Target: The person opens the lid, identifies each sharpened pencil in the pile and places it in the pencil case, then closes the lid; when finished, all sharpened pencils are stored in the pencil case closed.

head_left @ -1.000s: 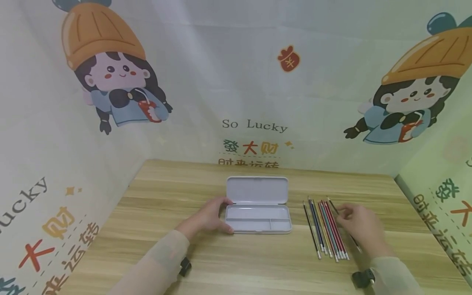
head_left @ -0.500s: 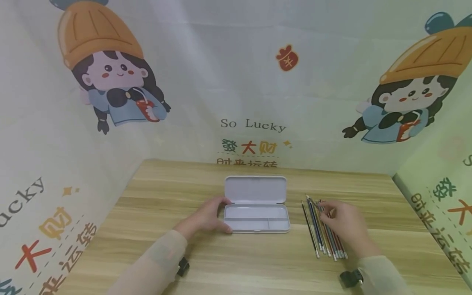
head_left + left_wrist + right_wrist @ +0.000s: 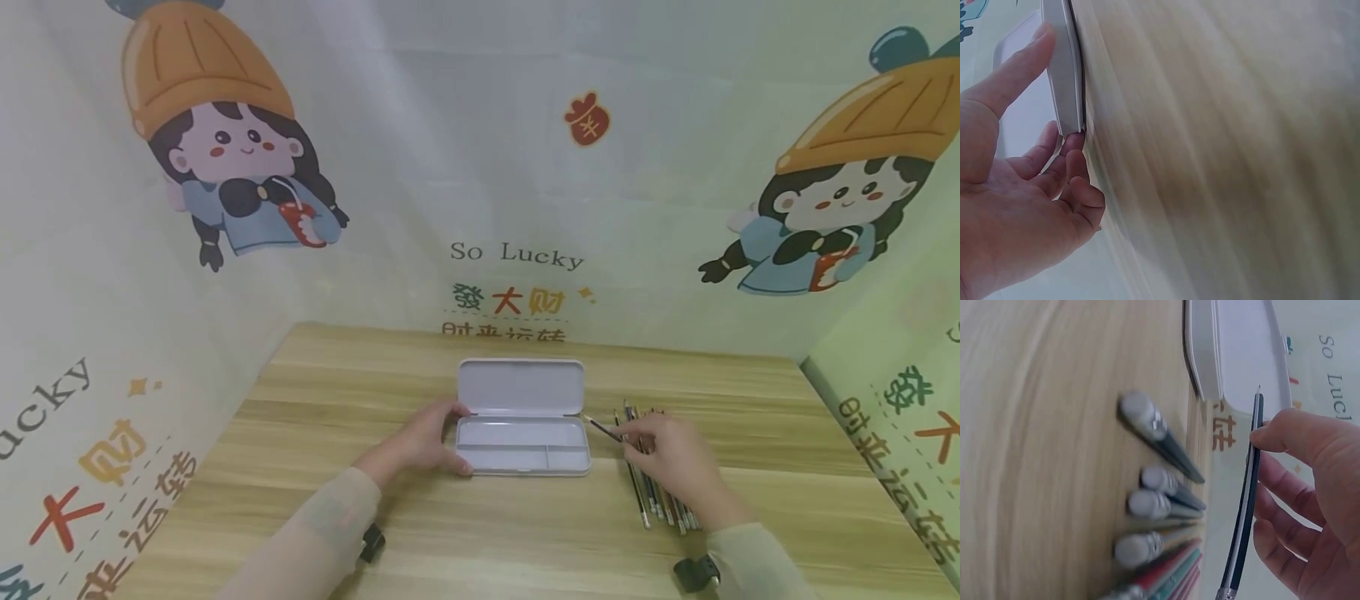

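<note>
An open white pencil case (image 3: 498, 432) lies on the table, its lid (image 3: 521, 387) tilted back and its divided tray bare inside. My left hand (image 3: 426, 439) grips the case's left end, thumb at the front and fingers at the back corner. In the left wrist view, the thumb and fingertips touch the case wall (image 3: 1066, 81). My right hand (image 3: 671, 457) pinches a dark pencil (image 3: 1246, 500) between thumb and fingers. Its sharpened tip points left, close to the case's right hinge corner in the head view. Under this hand lie several pencils (image 3: 643, 496), partly hidden.
The loose pencils, in black, blue, red, green and yellow, lie side by side with white erasers (image 3: 1137, 407) toward the front. Wood-grain table (image 3: 517, 533) surrounds the case. A printed cloth (image 3: 397, 183) hangs behind and at both sides.
My right hand has lifted the dark pencil from the pile's right side and carried it left across the other pencils toward the case. The left hand stays on the case.
</note>
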Demonstrator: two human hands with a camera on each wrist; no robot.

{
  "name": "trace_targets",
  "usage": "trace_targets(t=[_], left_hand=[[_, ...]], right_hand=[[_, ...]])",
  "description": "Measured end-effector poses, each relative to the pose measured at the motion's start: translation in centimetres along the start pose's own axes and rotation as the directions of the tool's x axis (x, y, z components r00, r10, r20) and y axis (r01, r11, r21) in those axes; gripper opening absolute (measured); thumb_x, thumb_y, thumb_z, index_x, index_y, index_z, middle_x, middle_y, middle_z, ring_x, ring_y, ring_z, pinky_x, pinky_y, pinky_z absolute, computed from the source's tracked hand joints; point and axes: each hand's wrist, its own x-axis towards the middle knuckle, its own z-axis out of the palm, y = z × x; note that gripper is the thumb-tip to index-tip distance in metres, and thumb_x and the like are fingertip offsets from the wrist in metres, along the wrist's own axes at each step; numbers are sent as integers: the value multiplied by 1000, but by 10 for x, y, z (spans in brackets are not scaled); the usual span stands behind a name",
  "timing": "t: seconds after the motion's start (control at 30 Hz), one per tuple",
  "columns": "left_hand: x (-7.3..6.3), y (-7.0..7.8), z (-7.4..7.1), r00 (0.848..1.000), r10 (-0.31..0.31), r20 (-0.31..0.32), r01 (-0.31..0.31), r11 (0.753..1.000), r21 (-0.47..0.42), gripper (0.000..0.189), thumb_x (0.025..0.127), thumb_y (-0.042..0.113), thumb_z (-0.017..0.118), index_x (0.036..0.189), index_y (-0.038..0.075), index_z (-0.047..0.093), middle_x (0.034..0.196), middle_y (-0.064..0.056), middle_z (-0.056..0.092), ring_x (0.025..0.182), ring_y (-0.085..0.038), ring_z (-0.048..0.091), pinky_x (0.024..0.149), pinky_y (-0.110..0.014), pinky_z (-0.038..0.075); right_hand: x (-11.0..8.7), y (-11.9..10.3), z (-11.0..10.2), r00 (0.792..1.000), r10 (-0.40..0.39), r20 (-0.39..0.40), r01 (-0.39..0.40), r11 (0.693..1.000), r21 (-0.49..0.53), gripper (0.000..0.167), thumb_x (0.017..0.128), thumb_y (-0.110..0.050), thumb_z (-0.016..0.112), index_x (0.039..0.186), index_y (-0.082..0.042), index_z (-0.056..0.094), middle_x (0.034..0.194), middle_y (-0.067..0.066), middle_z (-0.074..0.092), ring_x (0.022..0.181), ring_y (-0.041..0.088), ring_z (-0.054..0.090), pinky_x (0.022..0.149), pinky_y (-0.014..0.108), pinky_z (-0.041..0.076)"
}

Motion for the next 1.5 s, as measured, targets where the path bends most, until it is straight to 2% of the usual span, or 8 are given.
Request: trace_targets(t=[0.17, 0.43, 0.67, 0.93, 1.2, 1.37, 1.5], left_hand=[[0, 1, -1, 1000, -7, 5, 7, 1000, 4, 83, 60, 15, 99, 132, 4, 60, 136, -18, 62, 134, -39, 53, 120, -55, 38], [0, 3, -1, 1000, -21, 11, 21, 1000, -3, 84, 61, 15, 99, 134, 4, 59, 138, -19, 61, 135, -40, 52, 120, -55, 38], [-1, 6, -2, 1000, -18, 19, 17, 1000, 20, 84, 61, 17, 99, 134, 5, 59, 137, -18, 62, 134, -40, 53, 120, -55, 39], [0, 5, -2, 1000, -26, 10, 26, 1000, 6, 84, 60, 15, 99, 133, 4, 60, 137, -19, 61, 135, -40, 52, 120, -55, 38], [1, 2, -1, 1000, -12, 20, 12, 1000, 4, 84, 60, 16, 99, 133, 5, 59, 137, -19, 61, 134, -40, 53, 119, -56, 39], [0, 0, -2, 1000, -4, 23, 4, 1000, 4, 84, 60, 15, 99, 133, 5, 59, 137, -18, 61, 134, -40, 53, 120, -56, 38], [1, -1, -2, 1000, -3, 26, 3, 1000, 12, 85, 60, 16, 99, 135, 6, 59, 140, -18, 60, 136, -39, 52, 121, -55, 38]], right_hand=[[3, -7, 6, 999, -30, 27, 30, 1000, 5, 18, 84, -10, 82, 99, -19, 81, 80, -10, 68, 73, 6, 58, 64, 25, 52], [11, -17, 15, 994, -89, 57, 86, 995, 53, 15, 85, -11, 81, 97, -19, 81, 80, -12, 69, 72, 3, 58, 63, 22, 51], [20, -27, 20, 990, -123, 72, 118, 990, 72, 16, 84, -9, 79, 97, -18, 82, 83, -8, 72, 78, 7, 64, 71, 29, 57], [37, -41, 29, 984, -133, 117, 124, 988, 88, 14, 86, -13, 79, 97, -22, 81, 82, -11, 70, 77, 7, 63, 65, 25, 51], [51, -53, 39, 971, -192, 143, 176, 978, 116, 13, 86, -12, 80, 96, -20, 82, 84, -9, 70, 80, 9, 65, 69, 23, 53], [60, -63, 44, 966, -190, 177, 169, 978, 125, 12, 88, -12, 79, 96, -20, 83, 87, -8, 73, 81, 8, 65, 70, 25, 54], [67, -70, 47, 959, -221, 177, 201, 972, 124, 11, 88, -12, 79, 94, -19, 83, 89, -7, 75, 83, 9, 68, 74, 28, 57]])
